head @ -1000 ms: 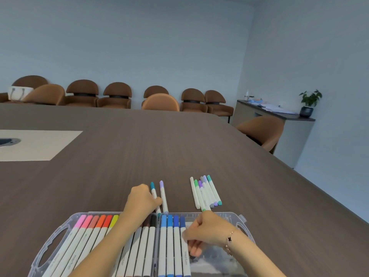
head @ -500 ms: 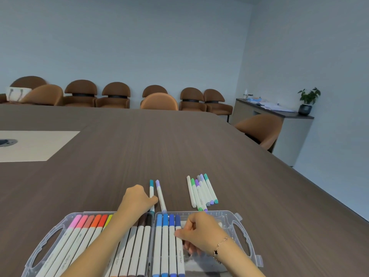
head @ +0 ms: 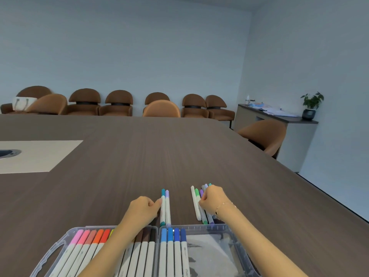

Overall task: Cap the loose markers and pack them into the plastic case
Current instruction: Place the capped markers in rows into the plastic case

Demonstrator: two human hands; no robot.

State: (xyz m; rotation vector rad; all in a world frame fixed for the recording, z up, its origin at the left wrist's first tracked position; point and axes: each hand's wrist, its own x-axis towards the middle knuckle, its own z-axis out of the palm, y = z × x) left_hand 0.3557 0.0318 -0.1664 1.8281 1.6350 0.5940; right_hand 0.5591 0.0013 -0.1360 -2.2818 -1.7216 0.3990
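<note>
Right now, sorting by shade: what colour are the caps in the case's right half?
Blue, light to dark, head view.

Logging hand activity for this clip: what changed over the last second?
The right hand left the plastic case and moved forward onto the loose marker cluster, fingers curling over it. The left hand stayed touching the teal and lilac pair; packed markers unchanged.
</note>
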